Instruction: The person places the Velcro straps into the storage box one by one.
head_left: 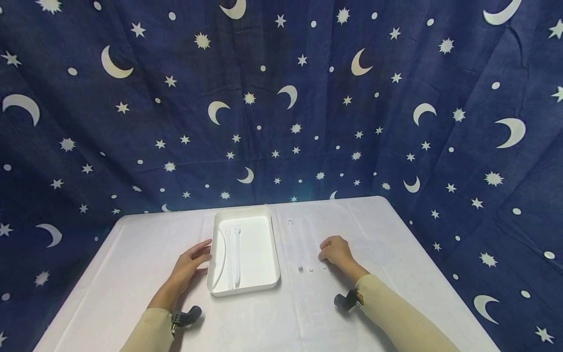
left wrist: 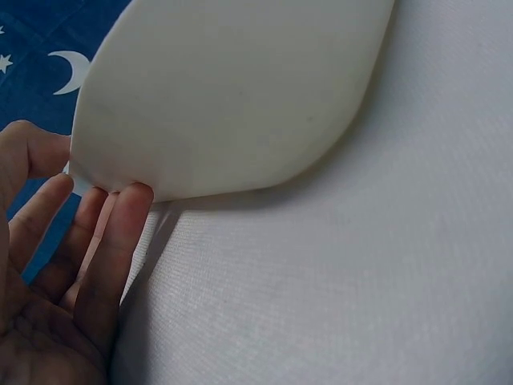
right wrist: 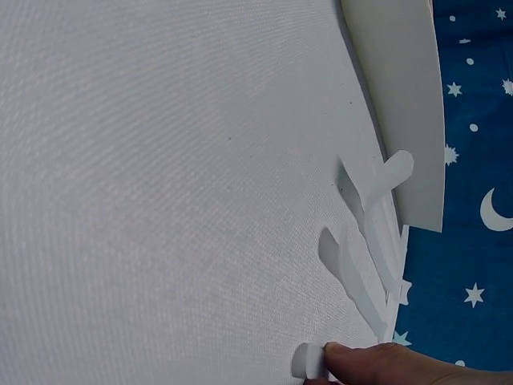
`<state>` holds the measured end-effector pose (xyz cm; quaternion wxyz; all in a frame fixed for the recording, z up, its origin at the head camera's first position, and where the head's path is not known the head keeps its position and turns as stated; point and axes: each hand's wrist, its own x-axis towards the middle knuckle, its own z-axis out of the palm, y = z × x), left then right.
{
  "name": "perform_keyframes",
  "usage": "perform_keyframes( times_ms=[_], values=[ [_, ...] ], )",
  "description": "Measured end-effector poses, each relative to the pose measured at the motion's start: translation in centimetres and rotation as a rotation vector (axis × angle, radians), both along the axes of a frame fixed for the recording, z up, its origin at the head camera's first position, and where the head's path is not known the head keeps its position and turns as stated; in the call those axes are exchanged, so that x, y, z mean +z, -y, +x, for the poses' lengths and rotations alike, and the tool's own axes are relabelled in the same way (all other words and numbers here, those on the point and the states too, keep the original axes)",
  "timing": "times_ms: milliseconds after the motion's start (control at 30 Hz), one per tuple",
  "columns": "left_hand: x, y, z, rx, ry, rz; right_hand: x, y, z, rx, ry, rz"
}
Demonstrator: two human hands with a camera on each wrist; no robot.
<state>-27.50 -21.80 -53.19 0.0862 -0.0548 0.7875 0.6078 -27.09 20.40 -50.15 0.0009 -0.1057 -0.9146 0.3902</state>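
Observation:
A shallow white tray (head_left: pixel 259 249) stands left of the table's middle, with several thin white strips (head_left: pixel 237 256) lying lengthwise in its left half. My left hand (head_left: pixel 189 266) touches the tray's left side; in the left wrist view its fingers (left wrist: pixel 124 233) are fairly straight against the wall (left wrist: pixel 232 96). Right of the tray, my right hand (head_left: pixel 336 250) is low over the tabletop. In the right wrist view its fingertips pinch a small white curled end (right wrist: pixel 309 361). Beside it, two white strips (right wrist: pixel 389 180) rest on the cloth with their ends sticking up. Most of the right hand is out of that view.
A white cloth covers the table (head_left: pixel 246 322). A small pale piece (head_left: pixel 290 222) lies near the tray's far right corner. Behind and to the right hangs a dark blue curtain (head_left: pixel 272 122) with moons and stars. Each wrist wears a black camera (head_left: pixel 186 317).

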Motion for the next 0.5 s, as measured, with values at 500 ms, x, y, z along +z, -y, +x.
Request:
perform_keyframes(
  times_ms=[500],
  values=[
    [-0.07, -0.02, 0.04, -0.001, -0.009, -0.013, -0.35, 0.13, -0.21, -0.019, -0.012, 0.012]
  ],
)
